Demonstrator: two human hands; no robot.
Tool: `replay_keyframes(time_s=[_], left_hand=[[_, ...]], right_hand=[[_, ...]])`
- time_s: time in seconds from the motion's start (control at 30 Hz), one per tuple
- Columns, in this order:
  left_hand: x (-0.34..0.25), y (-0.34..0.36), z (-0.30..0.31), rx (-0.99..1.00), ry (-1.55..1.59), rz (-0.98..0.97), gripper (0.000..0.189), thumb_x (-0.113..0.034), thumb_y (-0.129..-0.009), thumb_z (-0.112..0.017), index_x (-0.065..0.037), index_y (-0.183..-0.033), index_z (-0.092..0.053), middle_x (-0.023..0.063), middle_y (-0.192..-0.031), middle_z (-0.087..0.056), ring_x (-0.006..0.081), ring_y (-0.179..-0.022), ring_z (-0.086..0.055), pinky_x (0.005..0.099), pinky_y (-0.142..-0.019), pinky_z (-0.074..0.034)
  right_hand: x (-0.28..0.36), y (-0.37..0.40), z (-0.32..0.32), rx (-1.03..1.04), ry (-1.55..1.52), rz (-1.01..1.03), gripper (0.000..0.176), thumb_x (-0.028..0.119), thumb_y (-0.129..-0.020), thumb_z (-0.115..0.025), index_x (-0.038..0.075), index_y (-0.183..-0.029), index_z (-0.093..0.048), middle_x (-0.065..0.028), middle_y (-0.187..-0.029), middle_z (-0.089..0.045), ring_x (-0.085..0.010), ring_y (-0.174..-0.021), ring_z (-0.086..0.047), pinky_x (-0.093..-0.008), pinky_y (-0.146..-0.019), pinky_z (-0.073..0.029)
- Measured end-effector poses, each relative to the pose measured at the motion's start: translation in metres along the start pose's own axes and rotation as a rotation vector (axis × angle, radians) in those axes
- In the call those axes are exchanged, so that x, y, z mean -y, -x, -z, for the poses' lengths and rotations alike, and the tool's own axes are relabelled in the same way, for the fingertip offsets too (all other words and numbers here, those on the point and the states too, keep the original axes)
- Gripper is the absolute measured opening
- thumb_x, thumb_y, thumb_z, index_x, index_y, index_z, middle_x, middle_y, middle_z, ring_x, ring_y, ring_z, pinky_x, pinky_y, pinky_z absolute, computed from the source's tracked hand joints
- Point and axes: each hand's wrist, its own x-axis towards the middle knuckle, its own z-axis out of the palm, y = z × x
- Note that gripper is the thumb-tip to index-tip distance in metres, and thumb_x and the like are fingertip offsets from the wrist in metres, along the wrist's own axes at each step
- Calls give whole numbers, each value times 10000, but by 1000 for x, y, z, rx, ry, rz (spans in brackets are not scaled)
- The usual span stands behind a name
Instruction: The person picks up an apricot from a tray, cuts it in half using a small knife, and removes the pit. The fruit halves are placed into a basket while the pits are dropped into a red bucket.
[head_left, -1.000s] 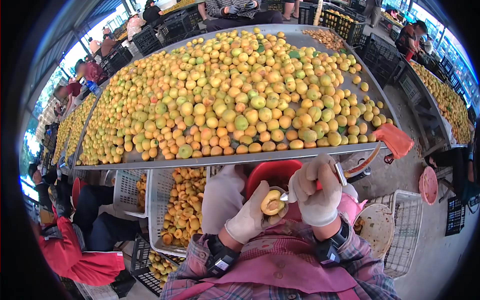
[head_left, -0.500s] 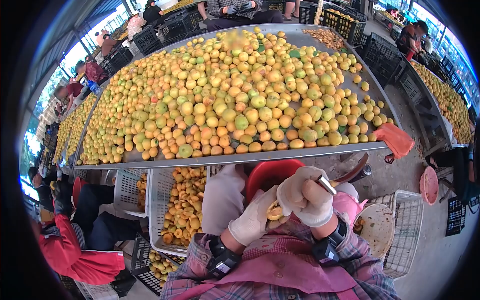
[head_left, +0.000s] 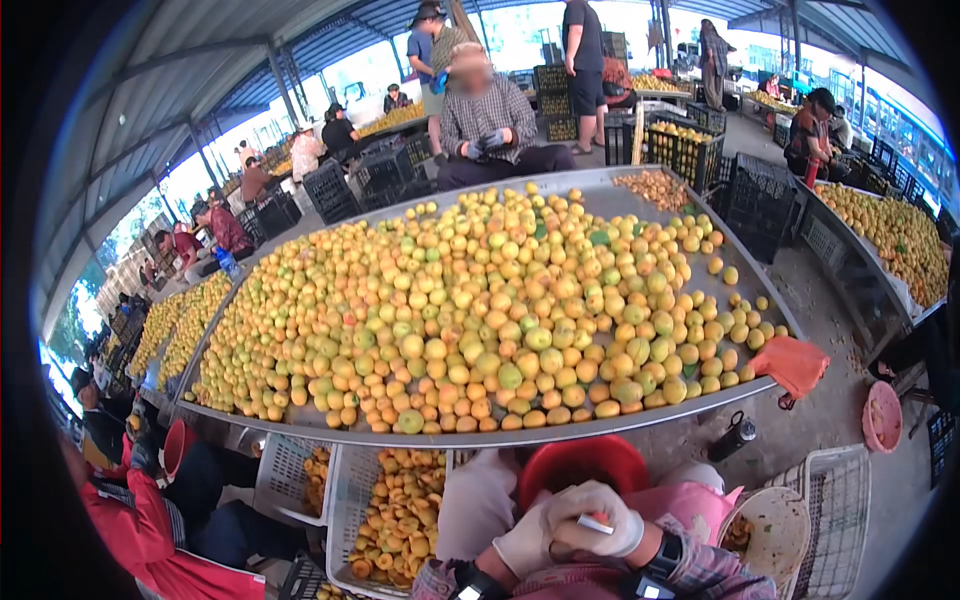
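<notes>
Both my hands wear whitish gloves and meet low in the view, just in front of a red bucket (head_left: 583, 462). My right hand (head_left: 600, 520) is closed around a small tool (head_left: 596, 522) with a pale, orange-tipped end; its blade is not visible. Beside it, my left hand (head_left: 528, 538) is curled against the right one, and whatever lies between its fingers is hidden. Beyond them, a metal table (head_left: 480, 438) bears a broad heap of yellow-orange fruit (head_left: 430, 320). To the left of my legs, a white crate (head_left: 340, 510) holds halved fruit (head_left: 405, 510).
An orange-red bag (head_left: 790, 364) hangs at the table's right corner. A black bottle (head_left: 733, 437), a pale bucket (head_left: 770, 530) and a white crate (head_left: 838, 515) stand at the right. Opposite sits a person (head_left: 487, 125); another in red (head_left: 135, 525) is close at left.
The view has tilted up, so the table and my hands appear lower. My hands have come together; the fruit half seen in my left hand and the curved blade no longer show.
</notes>
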Motion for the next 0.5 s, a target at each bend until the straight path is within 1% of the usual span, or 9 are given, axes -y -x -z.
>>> replay_keyframes(time_s=[0.03,0.13,0.2,0.33,0.37,0.4,0.43,0.47,0.5], left_hand=[[-3,-3,0,-8,-149,-201,351,-227,-785,-687,-125,-1108,-596,116,-1091,-589,324,-1026,-576,373,-861,-486],[42,20,-13,-26,-129,-107,323,-208,-809,-661,-118,-1107,-576,106,-1097,-567,302,-1039,-560,367,-872,-465],[67,28,-25,-49,133,58,343,-214,-805,-673,-101,-1109,-561,90,-1073,-553,269,-1045,-553,356,-916,-438],[13,19,0,0,108,174,413,-264,-811,-683,-86,-1154,-536,86,-1101,-551,253,-1101,-535,346,-1003,-395],[5,20,2,22,109,224,438,-280,-813,-687,-81,-1170,-528,85,-1110,-550,248,-1119,-529,342,-1032,-381],[22,12,-5,-106,78,78,506,-319,-815,-708,-80,-1214,-510,99,-1155,-558,260,-1150,-522,343,-1059,-360],[41,13,5,-12,-204,24,573,-268,-810,-738,-61,-1273,-472,120,-1175,-566,246,-1145,-538,327,-1053,-375],[10,5,5,-151,43,135,515,-163,-820,-722,-32,-1233,-444,127,-1116,-581,232,-1052,-581,326,-949,-456],[0,2,11,-137,-149,263,452,-124,-822,-715,-25,-1158,-429,99,-1034,-594,201,-941,-602,319,-834,-495]], right_hand=[[-3,1,-2,49,16,25,14,13,-734,-634,19,-737,-623,-118,-673,-615,-313,-625,-610,-385,-587,-464],[-7,5,-9,110,158,105,76,66,-745,-673,32,-774,-611,-121,-679,-574,-333,-644,-592,-389,-593,-457],[1,3,-18,149,306,164,176,135,-726,-703,38,-855,-633,-116,-722,-591,-330,-728,-631,-401,-661,-494],[-15,7,-19,132,340,40,167,141,-744,-708,33,-850,-639,-109,-715,-604,-337,-703,-628,-378,-654,-500],[-17,5,-16,-27,290,158,115,94,-750,-697,36,-827,-634,-101,-705,-600,-344,-690,-620,-356,-645,-496],[-15,6,-13,-122,222,28,90,72,-763,-671,33,-832,-629,-107,-705,-595,-332,-688,-622,-350,-638,-490],[-14,12,-13,-221,149,-115,68,50,-777,-645,30,-838,-623,-114,-705,-590,-319,-686,-624,-345,-630,-483],[-42,19,-17,-510,-75,-127,69,82,-813,-617,35,-778,-580,-87,-644,-559,-259,-605,-587,-347,-571,-467],[-69,32,-22,-808,-290,-150,160,113,-849,-588,40,-718,-536,-60,-584,-528,-199,-524,-549,-350,-512,-451]])
